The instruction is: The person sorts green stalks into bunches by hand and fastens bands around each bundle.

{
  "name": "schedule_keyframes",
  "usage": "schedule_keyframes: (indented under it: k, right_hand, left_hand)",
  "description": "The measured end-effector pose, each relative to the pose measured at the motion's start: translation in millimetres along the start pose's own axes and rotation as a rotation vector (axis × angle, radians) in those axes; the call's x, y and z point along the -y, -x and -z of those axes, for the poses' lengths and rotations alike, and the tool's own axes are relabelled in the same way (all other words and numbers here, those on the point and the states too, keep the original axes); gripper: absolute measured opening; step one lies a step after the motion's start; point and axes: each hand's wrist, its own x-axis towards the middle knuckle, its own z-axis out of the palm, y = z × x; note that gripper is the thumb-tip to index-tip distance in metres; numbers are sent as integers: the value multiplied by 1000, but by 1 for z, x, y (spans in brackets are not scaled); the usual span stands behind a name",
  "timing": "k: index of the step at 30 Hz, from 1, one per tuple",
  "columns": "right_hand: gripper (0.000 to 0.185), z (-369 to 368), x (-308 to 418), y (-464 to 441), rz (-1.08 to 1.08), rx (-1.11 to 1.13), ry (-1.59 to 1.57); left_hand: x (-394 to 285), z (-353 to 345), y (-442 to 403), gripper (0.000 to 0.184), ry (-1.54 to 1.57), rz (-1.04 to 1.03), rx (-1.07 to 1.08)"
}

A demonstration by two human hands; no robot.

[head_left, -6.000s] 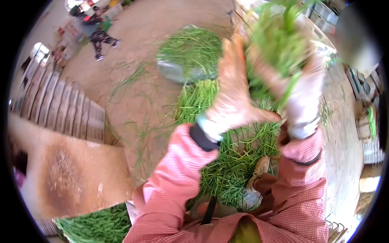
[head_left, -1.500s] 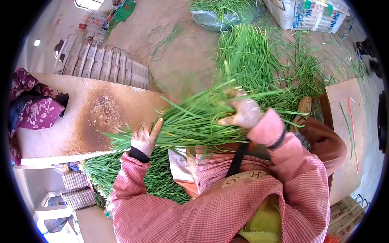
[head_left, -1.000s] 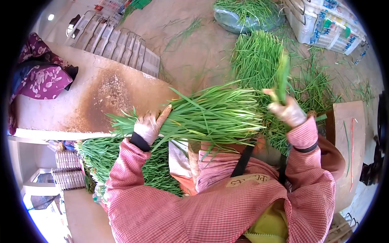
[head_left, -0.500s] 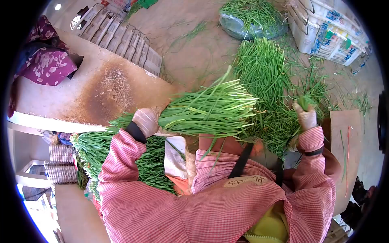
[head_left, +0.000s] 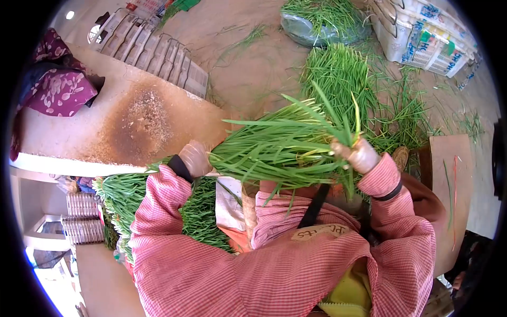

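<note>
A thick bundle of long green leafy stalks point(head_left: 269, 145) lies across in front of my body, its pale cut ends toward the right. Gloved, my left hand point(head_left: 196, 158) is wrapped round the bundle's left end, beside the table edge. At the bundle's right end my right hand point(head_left: 359, 156), also gloved, grips a few stalks that point upward and fan over the bundle. Behind my right hand a pile of green stalks point(head_left: 338, 79) rests on the floor.
A stained table point(head_left: 68, 137) bears purple flowered cloth point(head_left: 62, 92). Stacked crates point(head_left: 153, 50) stand behind it, white crates point(head_left: 433, 50) at back right. Stalks top a plastic-wrapped bundle point(head_left: 303, 31). More greens point(head_left: 203, 216) lie below the table; a board point(head_left: 449, 195) is at right.
My right hand, low at the right half a second ago, has moved left and up to the bundle's cut ends with stalks in it. My left hand has kept its hold.
</note>
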Motion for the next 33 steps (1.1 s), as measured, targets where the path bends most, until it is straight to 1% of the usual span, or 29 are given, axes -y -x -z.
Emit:
schedule_keyframes:
  k: [1, 2, 3, 4, 5, 6, 7, 8, 9, 10, 12, 13, 14, 15, 16, 18, 19, 20, 21, 22, 23, 25, 26, 27, 29, 30, 31, 32, 33]
  right_hand:
    - [25, 36, -25, -2, -64, -11, -76]
    - [22, 69, -61, -1, -59, -267, -155]
    - [23, 100, -103, -4, -18, -568, -267]
    - [23, 135, -153, -6, -25, -597, -260]
    - [27, 167, -203, -7, -151, -683, -303]
    - [29, 155, -178, 1, -278, -632, -311]
    - [32, 140, -147, 9, -404, -574, -314]
    - [38, 99, -102, 6, -377, -335, -474]
    - [40, 68, -101, -15, -259, -282, -444]
    - [42, 40, -68, -26, -338, -224, -266]
    - [32, 2, -67, -69, -249, -28, -234]
    - [32, 1, -59, -80, -274, -91, -166]
    - [35, 8, -57, -77, -128, -218, -559]
    - [34, 21, -43, -71, -243, -454, -730]
    - [34, 40, -36, -70, -362, -695, -893]
    - [28, 94, -71, -62, -149, -631, -1111]
    - [12, 101, -57, -56, -253, -597, -824]
    - [15, 91, -57, -41, -111, -476, -845]
    - [23, 74, -34, -36, -255, -230, -728]
    - [30, 57, -31, -17, 79, -98, 43]
    - [38, 43, -30, 1, 422, -252, 800]
    - [28, 8, -10, -13, 219, -205, 541]
    - [30, -9, -8, -30, -27, -327, 290]
    - [31, -15, -25, -37, 131, -410, -12]
    - [32, -28, -66, -72, 358, -519, -427]
    - [33, -34, -76, -89, 392, -584, -541]
    - [33, -26, -57, -43, 384, -871, -109]
    - [32, -15, -36, -15, 449, -658, -229]
    - [30, 2, -32, -5, 416, -539, -244]
  left_hand:
    - [9, -6, -2, 47, -4, -66, 22]
    - [17, -14, -6, 46, -7, -142, 47]
    - [20, -21, -8, 47, 362, -206, 89]
    - [23, -30, -9, 48, 733, -261, 137]
    - [37, -50, -12, 50, 813, -206, 157]
    - [46, -64, -17, 52, 886, -146, 173]
    - [33, -60, -15, 55, 955, -105, 145]
    - [20, -58, -9, 58, 1023, -54, 125]
    - [25, -69, -15, 54, 961, -267, 52]
    - [32, -82, -18, 54, 949, -274, 59]
    - [45, -99, -17, 48, 1308, -58, 229]
    - [19, -73, -4, 45, 1461, -63, 302]
    - [23, -79, 1, 46, 1506, -104, 349]
    - [27, -87, 5, 47, 1551, -144, 399]
    - [24, -92, 13, 48, 1258, -232, 312]
    - [14, -101, 27, 46, 1290, -178, 265]
    - [6, -100, 29, 45, 1315, -143, 225]
    - [-4, -97, 30, 47, 1054, -230, 91]
    - [-19, -96, 31, 47, 456, -523, -175]
    - [10, -128, 23, 69, 52, -538, -71]
    - [-1, -133, 7, 69, 104, -531, -102]
    - [-50, -125, -18, 69, 482, -364, -61]
    - [-70, -125, -28, 69, 569, -323, -28]
    - [-81, -125, -29, 69, 613, -300, -17]
    - [-87, -126, -23, 68, 665, -266, 1]
    - [-88, -127, -21, 68, 690, -260, 9]
    - [-87, -127, -18, 68, 717, -249, 22]
    - [-81, -128, -10, 68, 749, -244, 36]
    - [-76, -128, -2, 68, 781, -234, 55]
